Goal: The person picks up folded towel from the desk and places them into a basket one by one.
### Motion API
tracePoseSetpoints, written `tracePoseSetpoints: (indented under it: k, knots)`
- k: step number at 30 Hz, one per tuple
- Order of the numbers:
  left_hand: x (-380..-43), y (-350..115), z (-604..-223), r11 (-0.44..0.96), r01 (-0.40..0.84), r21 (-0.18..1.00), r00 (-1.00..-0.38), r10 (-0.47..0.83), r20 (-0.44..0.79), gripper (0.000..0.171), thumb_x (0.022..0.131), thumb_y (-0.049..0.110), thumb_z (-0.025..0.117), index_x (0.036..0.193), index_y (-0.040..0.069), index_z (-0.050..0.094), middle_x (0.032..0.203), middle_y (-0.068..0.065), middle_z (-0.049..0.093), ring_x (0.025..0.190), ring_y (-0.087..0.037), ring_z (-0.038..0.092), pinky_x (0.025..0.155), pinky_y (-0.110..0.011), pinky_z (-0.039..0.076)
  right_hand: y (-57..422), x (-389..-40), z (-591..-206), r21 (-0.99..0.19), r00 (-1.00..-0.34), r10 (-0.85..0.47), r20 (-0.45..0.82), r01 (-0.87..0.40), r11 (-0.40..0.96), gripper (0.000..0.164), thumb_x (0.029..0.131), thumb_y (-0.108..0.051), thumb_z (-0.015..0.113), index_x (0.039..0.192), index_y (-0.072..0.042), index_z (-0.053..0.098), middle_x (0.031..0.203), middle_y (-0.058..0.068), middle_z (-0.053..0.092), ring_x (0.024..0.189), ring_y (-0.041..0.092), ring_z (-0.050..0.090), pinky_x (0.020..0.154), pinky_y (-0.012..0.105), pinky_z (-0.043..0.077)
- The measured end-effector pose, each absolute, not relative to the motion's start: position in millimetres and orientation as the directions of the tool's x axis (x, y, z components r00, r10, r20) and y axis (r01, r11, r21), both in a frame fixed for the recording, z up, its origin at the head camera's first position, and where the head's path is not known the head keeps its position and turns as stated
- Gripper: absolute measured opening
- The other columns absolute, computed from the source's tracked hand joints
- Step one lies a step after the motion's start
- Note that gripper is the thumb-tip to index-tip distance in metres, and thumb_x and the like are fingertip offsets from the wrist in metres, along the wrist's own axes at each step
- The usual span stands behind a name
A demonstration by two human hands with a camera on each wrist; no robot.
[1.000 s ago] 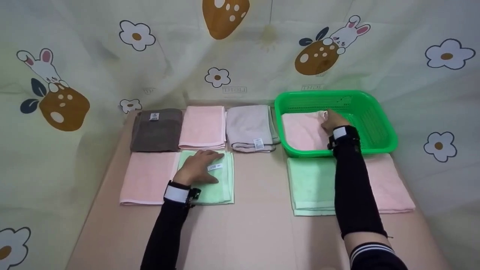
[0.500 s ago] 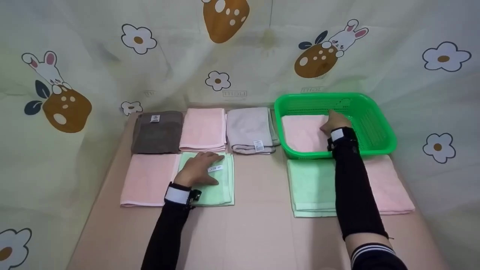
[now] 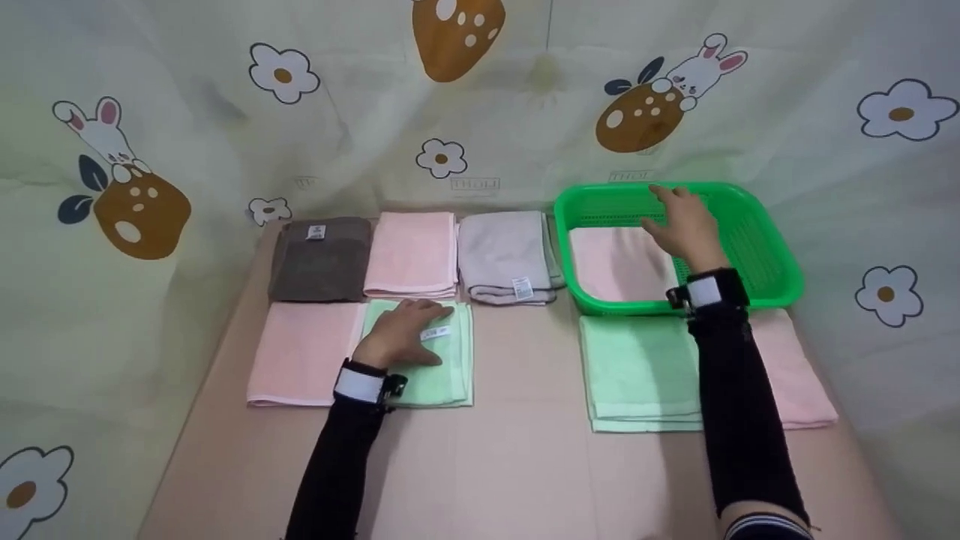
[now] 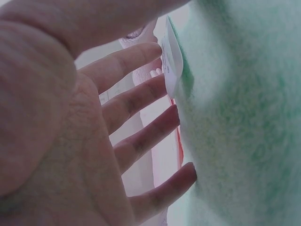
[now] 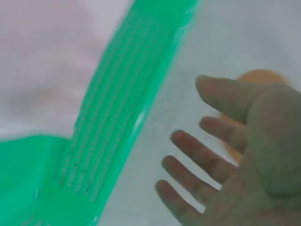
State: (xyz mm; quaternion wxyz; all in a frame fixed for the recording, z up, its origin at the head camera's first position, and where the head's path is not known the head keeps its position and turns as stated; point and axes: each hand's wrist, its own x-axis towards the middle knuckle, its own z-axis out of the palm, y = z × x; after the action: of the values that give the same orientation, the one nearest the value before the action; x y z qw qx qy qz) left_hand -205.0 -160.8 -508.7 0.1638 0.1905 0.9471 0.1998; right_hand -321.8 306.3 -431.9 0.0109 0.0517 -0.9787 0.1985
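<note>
While left hand [image 3: 397,335] rests on tagged green towel [image 3: 448,379], right hand [image 3: 691,231] hovers above basket [image 3: 759,251], pink towel [image 3: 616,266] inside at left (head view). Left wrist view: fingers spread, tips against green towel. Right wrist view: fingers spread, near basket.

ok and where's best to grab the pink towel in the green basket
Probably the right edge of the pink towel, with the right hand coming from above and the right. The towel lies flat, its left and front edges close to the walls of the green basket, while the right edge faces bare basket floor.
</note>
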Motion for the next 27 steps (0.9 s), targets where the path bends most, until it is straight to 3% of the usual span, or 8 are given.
tracePoseSetpoints:
  k: [6, 10, 15, 21, 27]
  knots:
    - [-204, -161, -506, 0.851, 0.298, 0.432, -0.874, 0.425, -0.235, 0.086, 0.079, 0.027, 0.090, 0.155, 0.021, 0.050, 0.159, -0.010, 0.047, 0.149, -0.037, 0.038, 0.115, -0.065, 0.036, 302, -266, -445, -0.510, -0.959, -0.156, 0.236, -0.259, 0.820, 0.051, 0.104, -0.027, 0.064, 0.150, -0.007, 0.053, 0.133, 0.024, 0.057, 0.124, 0.044, 0.054, 0.097, 0.063, 0.045]
    - [-205, -162, -505, 0.851, 0.289, 0.437, -0.874, 0.421, -0.241, 0.086, 0.079, 0.027, 0.090, 0.155, 0.020, 0.050, 0.160, -0.011, 0.047, 0.150, -0.037, 0.037, 0.115, -0.065, 0.035, 294, -244, -467, -0.510, -0.944, -0.174, 0.279, -0.299, 0.807, 0.040, 0.105, -0.029, 0.063, 0.136, -0.005, 0.065, 0.121, 0.021, 0.064, 0.110, 0.041, 0.062, 0.088, 0.057, 0.049]
    - [-206, -163, -507, 0.852, 0.301, 0.429, -0.869, 0.430, -0.245, 0.086, 0.079, 0.028, 0.090, 0.155, 0.020, 0.050, 0.159, -0.012, 0.047, 0.149, -0.037, 0.038, 0.115, -0.066, 0.036, 285, -237, -493, -0.463, -0.950, -0.168, 0.264, -0.277, 0.842, 0.032, 0.106, -0.033, 0.060, 0.107, -0.004, 0.074, 0.100, 0.014, 0.068, 0.090, 0.033, 0.067, 0.075, 0.050, 0.052]
    - [-205, -162, -508, 0.849, 0.292, 0.439, -0.871, 0.426, -0.244, 0.086, 0.079, 0.027, 0.090, 0.155, 0.020, 0.050, 0.159, -0.011, 0.047, 0.148, -0.037, 0.039, 0.115, -0.066, 0.035, 283, -237, -505, -0.361, -0.952, -0.172, 0.253, -0.258, 0.896, 0.039, 0.106, -0.033, 0.056, 0.076, -0.010, 0.064, 0.076, 0.009, 0.063, 0.069, 0.031, 0.063, 0.062, 0.047, 0.047]
    - [-205, -166, -504, 0.821, 0.288, 0.493, -0.862, 0.447, -0.240, 0.086, 0.081, 0.026, 0.089, 0.156, 0.020, 0.048, 0.160, -0.013, 0.046, 0.149, -0.039, 0.039, 0.116, -0.065, 0.035, 285, -237, -505, -0.319, -0.962, -0.172, 0.211, -0.234, 0.918, 0.046, 0.108, -0.034, 0.049, 0.066, -0.015, 0.055, 0.072, 0.009, 0.067, 0.070, 0.035, 0.066, 0.062, 0.050, 0.048]
